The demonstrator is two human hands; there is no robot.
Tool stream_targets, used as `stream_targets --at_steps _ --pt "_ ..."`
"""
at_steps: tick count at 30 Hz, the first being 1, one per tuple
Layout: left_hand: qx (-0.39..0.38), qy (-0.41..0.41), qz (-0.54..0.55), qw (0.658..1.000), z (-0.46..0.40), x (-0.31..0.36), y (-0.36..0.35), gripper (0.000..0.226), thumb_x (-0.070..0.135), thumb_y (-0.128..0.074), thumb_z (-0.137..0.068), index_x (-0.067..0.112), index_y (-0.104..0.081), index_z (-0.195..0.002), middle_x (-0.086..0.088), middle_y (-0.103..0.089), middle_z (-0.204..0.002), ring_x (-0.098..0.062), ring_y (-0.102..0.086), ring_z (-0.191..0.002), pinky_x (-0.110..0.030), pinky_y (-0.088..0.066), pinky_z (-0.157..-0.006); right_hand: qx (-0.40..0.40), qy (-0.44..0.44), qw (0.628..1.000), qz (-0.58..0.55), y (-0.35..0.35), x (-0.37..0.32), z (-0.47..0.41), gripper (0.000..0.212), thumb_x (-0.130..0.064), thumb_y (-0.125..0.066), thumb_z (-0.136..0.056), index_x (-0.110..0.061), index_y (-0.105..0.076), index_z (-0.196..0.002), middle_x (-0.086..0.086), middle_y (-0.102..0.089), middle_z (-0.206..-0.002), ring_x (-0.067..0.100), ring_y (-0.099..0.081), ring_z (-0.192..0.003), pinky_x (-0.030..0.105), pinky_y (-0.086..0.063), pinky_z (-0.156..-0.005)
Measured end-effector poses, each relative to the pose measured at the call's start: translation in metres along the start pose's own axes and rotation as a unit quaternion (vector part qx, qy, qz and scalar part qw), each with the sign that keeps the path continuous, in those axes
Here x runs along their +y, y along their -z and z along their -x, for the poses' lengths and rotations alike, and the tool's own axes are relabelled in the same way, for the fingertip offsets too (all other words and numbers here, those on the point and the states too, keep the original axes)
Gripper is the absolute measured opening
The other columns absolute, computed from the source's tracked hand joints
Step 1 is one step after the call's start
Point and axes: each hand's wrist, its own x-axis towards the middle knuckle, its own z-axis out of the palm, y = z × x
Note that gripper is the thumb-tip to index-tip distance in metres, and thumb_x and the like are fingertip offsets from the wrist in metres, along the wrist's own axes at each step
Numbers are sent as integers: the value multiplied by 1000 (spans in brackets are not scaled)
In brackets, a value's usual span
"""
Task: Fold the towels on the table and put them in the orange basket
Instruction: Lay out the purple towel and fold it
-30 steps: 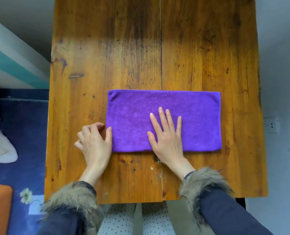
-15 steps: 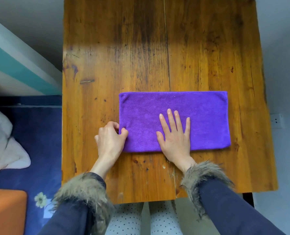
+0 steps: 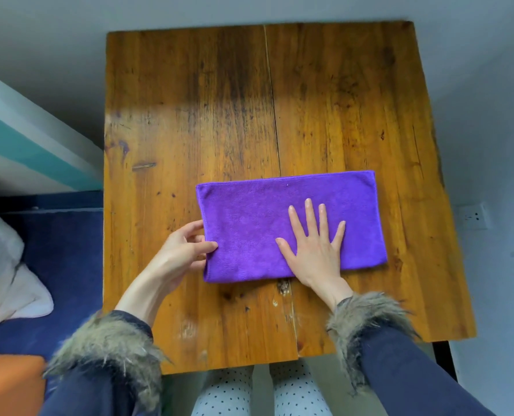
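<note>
A purple towel (image 3: 249, 223), folded into a long rectangle, lies flat on the wooden table (image 3: 189, 115) near its front half. My right hand (image 3: 314, 247) presses flat on the towel's right-centre with fingers spread. My left hand (image 3: 183, 250) is at the towel's left short edge, thumb on top and fingers curled at the edge, pinching it. A corner of the orange basket (image 3: 6, 385) shows at the bottom left, on the floor beside the table.
A dark blue rug (image 3: 63, 265) covers the floor left of the table, with a white cloth heap (image 3: 6, 271) on it. A grey wall with a socket (image 3: 473, 217) stands on the right. The table's far half is bare wood.
My left hand has moved up along the towel's left edge and closed its thumb and fingers on it. My right hand stays flat on the towel. The camera has shifted.
</note>
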Motion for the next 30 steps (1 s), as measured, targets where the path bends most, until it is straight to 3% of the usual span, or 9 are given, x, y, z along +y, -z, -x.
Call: stream_targets --at_steps 2,4,9,13,15,18,23,27,30 --pt "-13 -16 5 1000 6 8 -9 49 -7 -59 -84 16 -51 -127 -12 -53 -95 -20 -60 -89 -37 -55 -76 -18 25 999 -21 5 4 -2 69 -61 -25 -92 -34 3 -148 0 14 -158 26 18 -143 62 9 -109" --pt "-16 -42 -8 999 15 17 -22 50 -5 -60 -84 21 -52 -126 -6 -54 -88 -16 -62 -85 -34 -55 -71 -28 54 996 -72 13 11 0 64 -55 -30 -94 -34 -3 -148 -2 12 -158 22 17 -144 58 9 -110" --pt "-18 -94 -30 995 30 40 -84 50 -6 -60 -84 23 -54 -124 -4 -48 -82 -14 -57 -78 -33 -52 -71 55 55 950 -301 38 62 16 47 -21 -46 -96 -21 -37 -142 2 -22 -155 17 -18 -143 34 -17 -116" --pt "-2 -148 -81 986 22 52 -152 48 -6 -60 -84 23 -53 -122 1 -49 -73 -11 -54 -66 -27 -48 -61 118 15 933 -340 46 117 29 30 -6 -51 -92 -7 -61 -120 8 -57 -120 23 -54 -112 20 -36 -95" --pt "14 -182 -138 973 14 51 -186 49 -4 -59 -84 23 -51 -123 4 -49 -72 -8 -51 -58 -21 -47 -54 105 -3 922 -372 44 135 33 26 -5 -51 -92 -7 -64 -115 6 -61 -110 19 -58 -98 20 -42 -86" --pt "23 -190 -196 962 2 40 -229 50 -1 -59 -84 20 -49 -129 5 -48 -71 -10 -50 -61 -35 -52 -69 78 -19 908 -412 36 148 34 25 -5 -51 -92 -8 -64 -113 5 -62 -108 11 -55 -85 4 -36 -76" --pt "48 -190 -252 948 -14 18 -258 51 5 -60 -84 17 -46 -132 5 -50 -72 -18 -53 -75 -42 -52 -83 57 -47 890 -451 25 159 36 24 -6 -50 -93 -8 -66 -111 5 -64 -107 12 -57 -86 11 -41 -77" --pt "72 -212 -293 929 -21 10 -267 52 7 -58 -86 16 -44 -134 10 -50 -72 -13 -51 -83 -26 -40 -73 34 -63 874 -480 25 164 34 24 -10 -49 -94 -9 -65 -112 4 -65 -107 16 -62 -92 19 -47 -81" --pt "66 -218 -310 923 -23 6 -273 52 8 -58 -86 14 -43 -136 10 -51 -75 -14 -51 -88 -23 -38 -75 7 -78 868 -490 28 166 26 26 -16 -46 -96 -11 -63 -116 5 -66 -110 18 -63 -99 32 -50 -89"
